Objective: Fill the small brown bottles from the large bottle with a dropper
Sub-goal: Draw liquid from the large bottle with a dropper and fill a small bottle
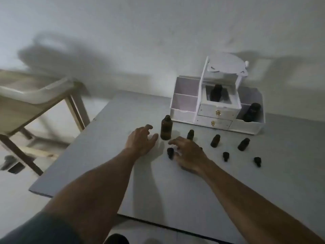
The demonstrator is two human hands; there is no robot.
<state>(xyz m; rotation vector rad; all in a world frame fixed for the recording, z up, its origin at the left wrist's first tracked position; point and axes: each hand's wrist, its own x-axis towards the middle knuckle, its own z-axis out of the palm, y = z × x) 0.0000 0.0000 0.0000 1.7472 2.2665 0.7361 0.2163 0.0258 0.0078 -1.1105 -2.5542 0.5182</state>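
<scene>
Large bottle beside splayed left hand

Dim, grey, soft overall. Broad blurred shadows cross the wall in the upper frame; edges bow from wide-angle distortion, the left side smeared.

No text, label, brand, number or sign can be read. The view is dim and blurred, and the large bottle and the small brown bottles on the bench show only dark glass.
</scene>
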